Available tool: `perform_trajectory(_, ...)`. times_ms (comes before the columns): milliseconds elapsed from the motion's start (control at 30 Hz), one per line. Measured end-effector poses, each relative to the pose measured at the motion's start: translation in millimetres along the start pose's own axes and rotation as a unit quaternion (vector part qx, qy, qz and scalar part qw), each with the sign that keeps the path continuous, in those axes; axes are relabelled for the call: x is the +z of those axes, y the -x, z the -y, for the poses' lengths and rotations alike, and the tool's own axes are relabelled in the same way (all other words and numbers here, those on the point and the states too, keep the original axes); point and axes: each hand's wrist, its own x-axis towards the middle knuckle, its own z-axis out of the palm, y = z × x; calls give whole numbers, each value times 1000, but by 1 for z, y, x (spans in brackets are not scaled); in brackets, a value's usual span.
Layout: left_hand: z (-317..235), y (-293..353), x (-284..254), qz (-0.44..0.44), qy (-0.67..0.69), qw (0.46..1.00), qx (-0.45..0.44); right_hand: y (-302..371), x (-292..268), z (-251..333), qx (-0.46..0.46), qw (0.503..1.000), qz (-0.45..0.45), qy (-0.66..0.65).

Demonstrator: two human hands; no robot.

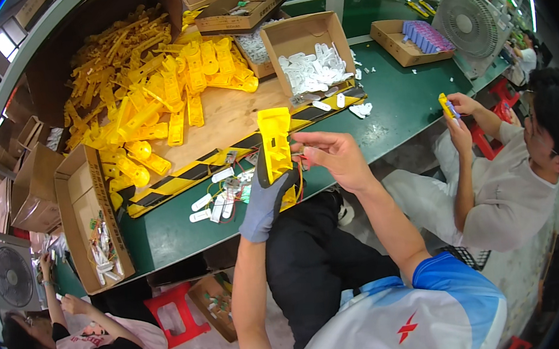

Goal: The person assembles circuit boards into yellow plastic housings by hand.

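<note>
My left hand (261, 208), in a grey-blue glove, grips a long yellow plastic housing (275, 126) and holds it upright, its hollow side with ribs and a slot showing. At the housing's right edge, my bare right hand (340, 158) has thumb and index finger pinched together on thin wires (301, 172), mostly red. The fingertips partly hide where these wires enter the housing. Behind my left wrist, on the green bench, lies a loose cluster of white wired parts (223, 200) with small circuit pieces.
A large heap of yellow housings (170, 84) lies on a wooden board edged with black-yellow tape (182, 177). Cardboard boxes hold white pieces (316, 68), wired parts (104, 252) and purple cells (424, 36). A co-worker (495, 174) sits right, another (93, 340) left. A fan (470, 18) stands far right.
</note>
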Motion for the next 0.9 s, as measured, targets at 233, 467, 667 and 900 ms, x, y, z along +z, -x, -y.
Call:
perform_trajectory(233, -19, 6, 13, 11, 77, 997, -13, 8, -19, -8, 31, 998, -34, 39)
perform_trajectory(467, -3, -4, 10, -52, -160, 984, 62, 5, -2, -11, -3, 998, -45, 38)
perform_trajectory(667, 5, -5, 7, -48, -104, 993, 27, 8, -16, -6, 15, 999, -20, 23)
perform_trajectory(900, -5, 0, 5, 6, 90, 992, -89, 3, -21, -1, -21, 999, -36, 26)
